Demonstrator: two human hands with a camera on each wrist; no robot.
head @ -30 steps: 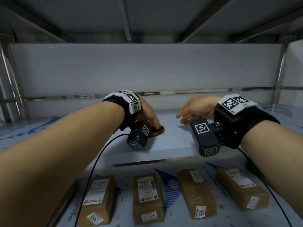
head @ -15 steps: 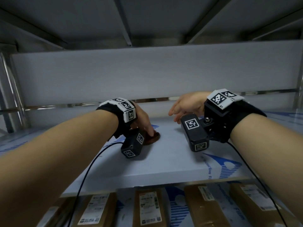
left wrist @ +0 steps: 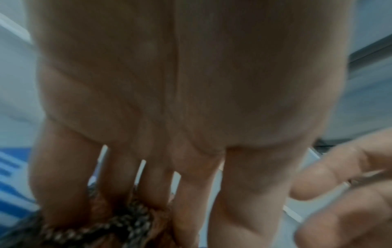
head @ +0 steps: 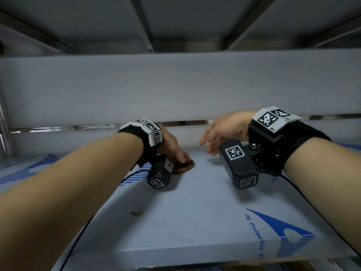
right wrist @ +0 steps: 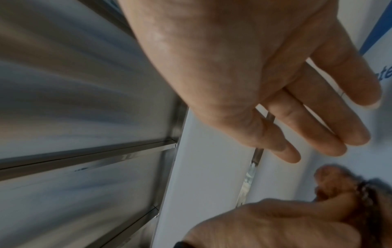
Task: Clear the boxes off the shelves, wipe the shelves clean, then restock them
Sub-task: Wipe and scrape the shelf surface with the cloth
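Note:
A brown cloth (head: 184,167) lies bunched on the white shelf (head: 195,222) with blue print. My left hand (head: 172,151) presses down on it with fairly straight fingers; the left wrist view shows the fingertips (left wrist: 157,196) resting on the cloth's braided edge (left wrist: 118,224). My right hand (head: 220,132) hovers just above the shelf to the right of the cloth, fingers straight and relaxed, holding nothing. The right wrist view shows the same: the right hand (right wrist: 275,83) spread, with the left hand (right wrist: 275,223) and the cloth (right wrist: 331,182) below it. No boxes stand on this shelf.
A grey back panel (head: 175,85) with a metal rail (head: 78,127) closes the shelf behind the hands. The underside of the shelf above (head: 185,22) sits low overhead. A small brown speck (head: 136,213) lies on the shelf near the front. Black cables trail from both wrists.
The view has tilted up, so the boxes on the lower shelf have dropped out of sight. Both hands hold the same poses, the left one staying on the cloth.

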